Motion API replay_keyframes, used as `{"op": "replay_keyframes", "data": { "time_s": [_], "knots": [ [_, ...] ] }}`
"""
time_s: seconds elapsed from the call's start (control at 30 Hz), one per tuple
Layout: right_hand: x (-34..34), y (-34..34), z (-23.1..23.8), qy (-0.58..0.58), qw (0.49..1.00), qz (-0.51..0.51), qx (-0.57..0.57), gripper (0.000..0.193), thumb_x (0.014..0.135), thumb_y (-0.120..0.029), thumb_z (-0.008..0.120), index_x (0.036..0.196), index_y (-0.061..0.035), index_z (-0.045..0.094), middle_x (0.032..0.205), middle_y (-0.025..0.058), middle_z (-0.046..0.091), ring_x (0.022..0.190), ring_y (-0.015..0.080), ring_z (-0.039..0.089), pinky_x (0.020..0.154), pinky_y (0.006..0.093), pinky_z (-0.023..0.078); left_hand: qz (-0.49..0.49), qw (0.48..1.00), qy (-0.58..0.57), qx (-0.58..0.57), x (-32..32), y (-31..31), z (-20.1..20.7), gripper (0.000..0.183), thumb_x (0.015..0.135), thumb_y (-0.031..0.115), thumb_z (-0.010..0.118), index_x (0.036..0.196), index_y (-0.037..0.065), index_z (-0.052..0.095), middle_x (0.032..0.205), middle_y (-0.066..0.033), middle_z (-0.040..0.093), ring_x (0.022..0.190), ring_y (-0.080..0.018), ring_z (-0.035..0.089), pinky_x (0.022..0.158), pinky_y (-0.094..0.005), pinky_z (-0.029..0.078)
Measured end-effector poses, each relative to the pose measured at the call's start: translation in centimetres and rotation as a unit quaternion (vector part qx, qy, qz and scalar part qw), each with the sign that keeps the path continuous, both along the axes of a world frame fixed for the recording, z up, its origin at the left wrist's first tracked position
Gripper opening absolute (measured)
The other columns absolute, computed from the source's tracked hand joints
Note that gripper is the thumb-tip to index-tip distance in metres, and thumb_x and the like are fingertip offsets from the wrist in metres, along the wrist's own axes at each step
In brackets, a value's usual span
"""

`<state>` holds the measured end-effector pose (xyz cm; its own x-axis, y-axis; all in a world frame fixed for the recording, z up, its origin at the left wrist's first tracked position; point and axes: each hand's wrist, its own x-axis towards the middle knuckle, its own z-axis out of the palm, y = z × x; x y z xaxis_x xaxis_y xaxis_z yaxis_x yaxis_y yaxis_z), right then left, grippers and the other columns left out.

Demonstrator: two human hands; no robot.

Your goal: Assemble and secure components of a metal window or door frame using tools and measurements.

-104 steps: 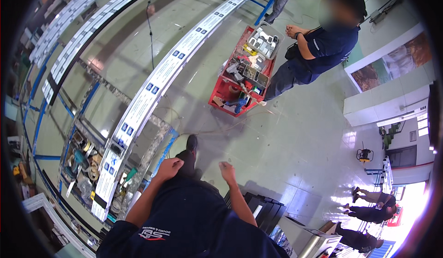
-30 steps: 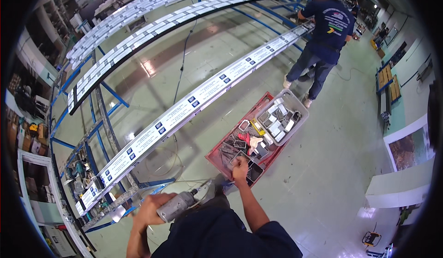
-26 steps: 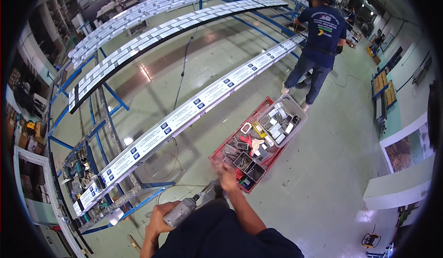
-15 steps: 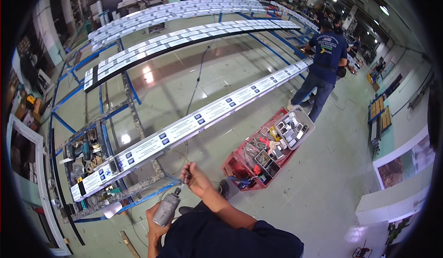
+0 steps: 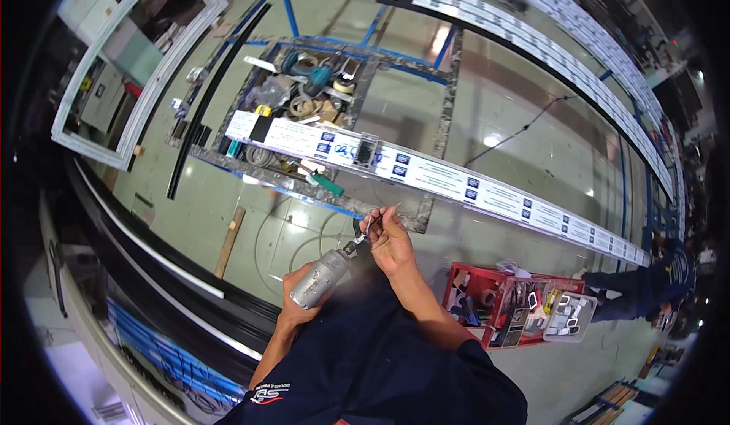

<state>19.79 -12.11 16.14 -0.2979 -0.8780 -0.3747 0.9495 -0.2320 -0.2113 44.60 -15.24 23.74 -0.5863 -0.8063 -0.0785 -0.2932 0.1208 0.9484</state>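
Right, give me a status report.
Left hand gripping grey cylindrical power tool. Right hand pinching small thin piece near tool's nose. Long white-wrapped bar ahead; no obstruction seen at hands.

Navy shirt [image 5: 395,356], white-and-red chest logo [image 5: 268,395]

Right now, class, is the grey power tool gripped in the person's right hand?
No: the left hand grips the grey power tool, while the right hand is by its front end.

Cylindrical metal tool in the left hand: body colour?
The cylindrical metal tool is dull silver-grey; head view shows it best.
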Motion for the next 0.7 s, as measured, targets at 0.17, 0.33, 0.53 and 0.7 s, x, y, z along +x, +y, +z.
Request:
{"op": "replay_keyframes", "data": {
  "time_s": [0.17, 0.33, 0.53, 0.7],
  "knots": [
    [1.0, -7.5, -1.7, -0.032, 0.999, 0.04, 0.007, 0.024, 0.109, -0.033, 0.069, 0.111, -0.0093, 0.073, 0.109, 0.0065, 0.078, 0.103, 0.0229, 0.077, 0.101, 0.0473, 0.065, 0.025, 0.999, -0.019, 0.037, 0.9, -6.3, -0.6, 0.042, 0.078, 0.003, 0.086, 0.118, -0.001, 0.074, 0.097, -0.013, 0.078, 0.083, -0.0256, 0.076, 0.083, -0.0344, 0.059],
    [-0.3, -13.0, -3.3, -0.042, 0.997, 0.052, 0.039, 0.023, 0.112, -0.031, 0.065, 0.112, -0.0081, 0.069, 0.111, 0.01, 0.077, 0.107, 0.0285, 0.077, 0.103, 0.0497, 0.064, -0.001, 0.992, -0.094, 0.085, -1.1, -14.4, 1.3, 0.037, 0.083, 0.002, 0.085, 0.118, -0.001, 0.075, 0.097, -0.0117, 0.078, 0.084, -0.0162, 0.072, 0.083, -0.0326, 0.058],
    [-0.2, -16.1, -5.2, -0.157, 0.981, 0.026, 0.108, 0.024, 0.113, -0.029, 0.064, 0.118, -0.0061, 0.067, 0.119, 0.0099, 0.076, 0.11, 0.027, 0.076, 0.102, 0.0465, 0.065, -0.074, 0.978, -0.167, 0.097, -5.8, -21.6, 4.7, 0.046, 0.081, 0.004, 0.083, 0.125, -0.003, 0.072, 0.102, -0.0189, 0.078, 0.091, -0.0327, 0.077, 0.087, -0.038, 0.059],
    [-0.6, -17.4, -7.0, -0.237, 0.965, -0.037, 0.107, 0.022, 0.113, -0.018, 0.063, 0.127, -0.0016, 0.066, 0.124, 0.014, 0.077, 0.104, 0.0269, 0.077, 0.099, 0.0474, 0.066, -0.188, 0.948, -0.248, 0.061, -10.2, -26.1, 6.5, 0.057, 0.079, 0.006, 0.08, 0.134, -0.001, 0.067, 0.112, -0.0269, 0.076, 0.103, -0.0497, 0.073, 0.088, -0.0488, 0.06]
  ]
}}
